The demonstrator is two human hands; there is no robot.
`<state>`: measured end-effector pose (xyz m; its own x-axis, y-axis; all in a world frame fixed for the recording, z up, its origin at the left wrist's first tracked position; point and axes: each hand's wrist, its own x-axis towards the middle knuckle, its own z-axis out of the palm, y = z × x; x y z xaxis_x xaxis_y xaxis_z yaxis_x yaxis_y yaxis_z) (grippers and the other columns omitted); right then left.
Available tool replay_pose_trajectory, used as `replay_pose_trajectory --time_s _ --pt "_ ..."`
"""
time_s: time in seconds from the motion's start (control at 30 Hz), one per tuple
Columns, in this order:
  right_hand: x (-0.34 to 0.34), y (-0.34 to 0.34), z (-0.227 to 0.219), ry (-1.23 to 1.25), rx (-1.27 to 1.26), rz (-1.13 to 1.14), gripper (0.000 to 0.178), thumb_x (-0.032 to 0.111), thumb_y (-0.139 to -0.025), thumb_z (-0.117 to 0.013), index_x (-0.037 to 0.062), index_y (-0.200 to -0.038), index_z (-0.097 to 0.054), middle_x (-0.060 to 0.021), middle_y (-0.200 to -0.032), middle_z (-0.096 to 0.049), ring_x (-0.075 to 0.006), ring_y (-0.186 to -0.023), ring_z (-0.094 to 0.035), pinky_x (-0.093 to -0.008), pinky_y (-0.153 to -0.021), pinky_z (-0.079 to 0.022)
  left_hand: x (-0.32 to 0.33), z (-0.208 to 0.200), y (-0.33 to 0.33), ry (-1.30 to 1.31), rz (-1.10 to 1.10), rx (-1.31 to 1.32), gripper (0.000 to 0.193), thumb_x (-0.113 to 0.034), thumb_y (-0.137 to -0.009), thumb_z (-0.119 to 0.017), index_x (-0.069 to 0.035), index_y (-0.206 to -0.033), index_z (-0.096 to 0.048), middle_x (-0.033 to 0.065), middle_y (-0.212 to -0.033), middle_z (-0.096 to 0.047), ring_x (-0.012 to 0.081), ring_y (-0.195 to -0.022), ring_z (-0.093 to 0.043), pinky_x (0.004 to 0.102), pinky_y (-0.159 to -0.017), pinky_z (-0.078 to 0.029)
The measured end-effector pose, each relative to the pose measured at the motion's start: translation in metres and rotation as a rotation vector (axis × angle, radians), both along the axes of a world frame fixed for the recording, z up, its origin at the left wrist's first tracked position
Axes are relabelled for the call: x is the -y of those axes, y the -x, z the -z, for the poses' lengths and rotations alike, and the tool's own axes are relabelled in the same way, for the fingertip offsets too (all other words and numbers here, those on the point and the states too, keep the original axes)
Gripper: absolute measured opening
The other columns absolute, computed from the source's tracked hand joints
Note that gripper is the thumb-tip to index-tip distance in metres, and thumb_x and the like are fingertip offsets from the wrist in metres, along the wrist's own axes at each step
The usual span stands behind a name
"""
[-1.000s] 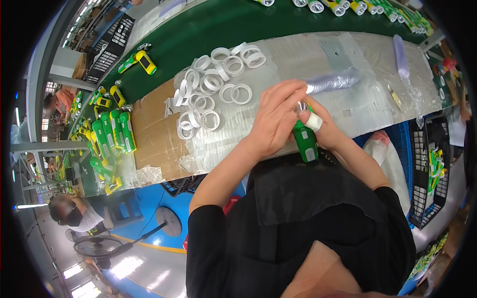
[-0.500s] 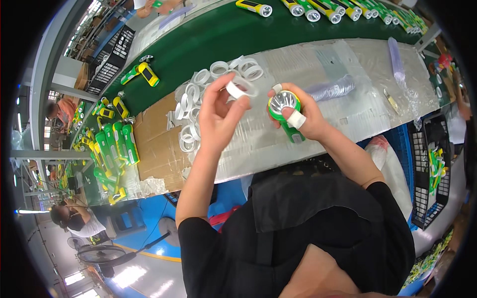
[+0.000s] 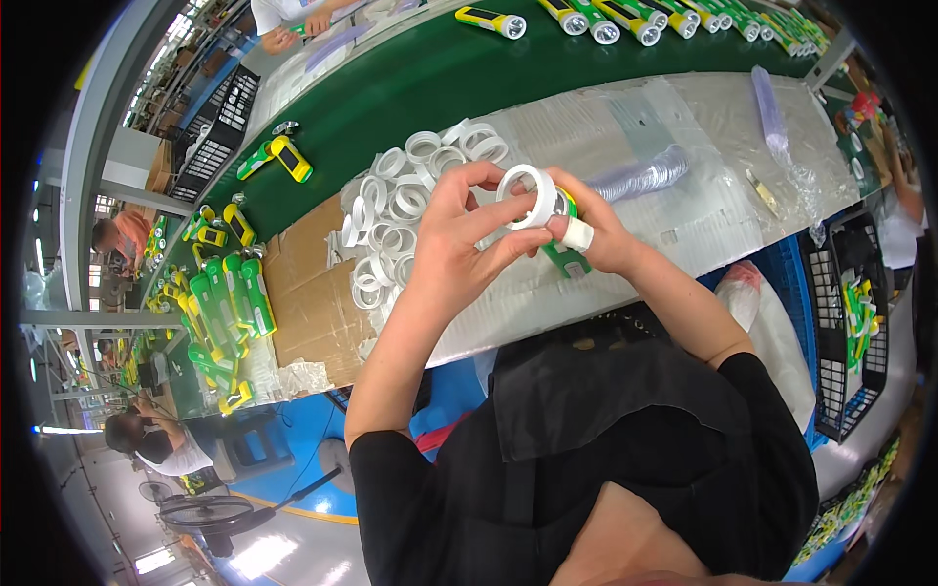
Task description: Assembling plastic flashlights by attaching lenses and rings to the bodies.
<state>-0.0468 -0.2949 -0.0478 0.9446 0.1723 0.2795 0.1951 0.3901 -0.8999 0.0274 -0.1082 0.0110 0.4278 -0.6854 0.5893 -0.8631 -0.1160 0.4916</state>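
My left hand (image 3: 454, 239) pinches a white plastic ring (image 3: 545, 199) between its fingers and thumb. The ring is held up at the head of a green and yellow flashlight (image 3: 567, 260), partly covering it. My right hand (image 3: 611, 234), with white wrappings on the thumb and a finger, grips that flashlight from the right side. Whether the ring touches the flashlight's head I cannot tell. Beside my left hand lies a heap of loose white rings (image 3: 373, 192) on the covered worktop.
A stack of clear discs (image 3: 645, 174) and a cutter knife (image 3: 762, 193) lie to the right. Several flashlights (image 3: 625, 20) rest on the green belt (image 3: 391, 107) beyond; more flashlights (image 3: 259, 298) are piled at left. A black crate (image 3: 831, 391) stands right. Other people work nearby.
My left hand has moved right, bringing the white ring from beside the flashlight over to its head. The right hand has stayed nearly in place with the flashlight.
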Motion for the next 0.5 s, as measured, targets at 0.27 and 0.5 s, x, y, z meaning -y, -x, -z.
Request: replay_pose_trajectory --time_s 0.27,0.5 --pt "0.034 0.003 -0.022 0.470 0.453 0.375 0.063 0.038 -0.082 -0.076 0.0071 -0.131 -0.051 -0.0111 -0.118 -0.063 -0.0268 -0.108 -0.062 -0.0369 -0.089 -0.050 0.009 -0.016 0.005 -0.059 0.098 0.030 0.045 -0.024 -0.065 -0.087 -0.012 -0.106 -0.074 0.0068 -0.112 -0.060 0.0236 -0.097 -0.058 0.0337 -0.073 -0.047" --pt "0.070 0.021 -0.105 1.206 0.458 0.147 0.040 0.012 -0.069 -0.078 0.0032 -0.104 -0.059 -0.0099 -0.101 -0.059 -0.0293 -0.087 -0.061 -0.0366 -0.073 -0.049 0.045 0.003 0.021 0.027 0.121 0.038 0.046 -0.021 -0.067 -0.085 -0.011 -0.106 -0.061 0.0110 -0.107 -0.064 0.0337 -0.095 -0.062 0.0408 -0.076 -0.051"
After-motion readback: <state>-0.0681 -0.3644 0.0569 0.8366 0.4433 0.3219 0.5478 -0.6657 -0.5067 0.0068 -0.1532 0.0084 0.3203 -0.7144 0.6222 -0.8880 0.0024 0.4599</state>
